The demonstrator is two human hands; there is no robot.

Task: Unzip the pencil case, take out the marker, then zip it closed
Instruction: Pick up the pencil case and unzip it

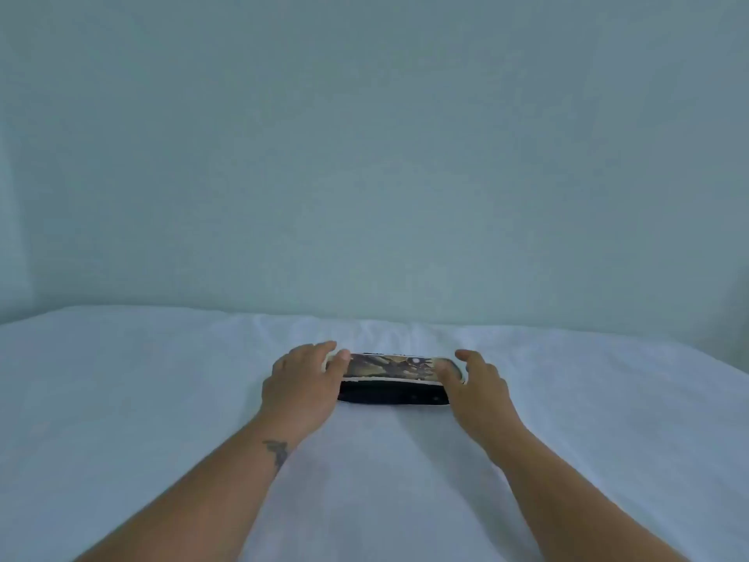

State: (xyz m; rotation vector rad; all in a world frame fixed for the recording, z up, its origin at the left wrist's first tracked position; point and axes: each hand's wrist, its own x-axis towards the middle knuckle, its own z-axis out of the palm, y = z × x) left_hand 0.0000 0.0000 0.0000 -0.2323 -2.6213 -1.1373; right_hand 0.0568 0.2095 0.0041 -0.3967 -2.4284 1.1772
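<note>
A long pencil case [391, 379] with a printed tan picture on top and a black side lies crosswise on the white cloth. My left hand [302, 385] is at its left end, thumb resting on the top edge and fingers curled around the end. My right hand [476, 385] is at its right end, thumb on the top corner and fingers spread behind it. Whether either hand truly grips the case is hard to tell. The zipper is not clearly visible and the marker is not in view.
A white cloth surface [162, 399] spreads in all directions around the case. A plain pale wall [364, 156] rises just behind the far edge of the surface.
</note>
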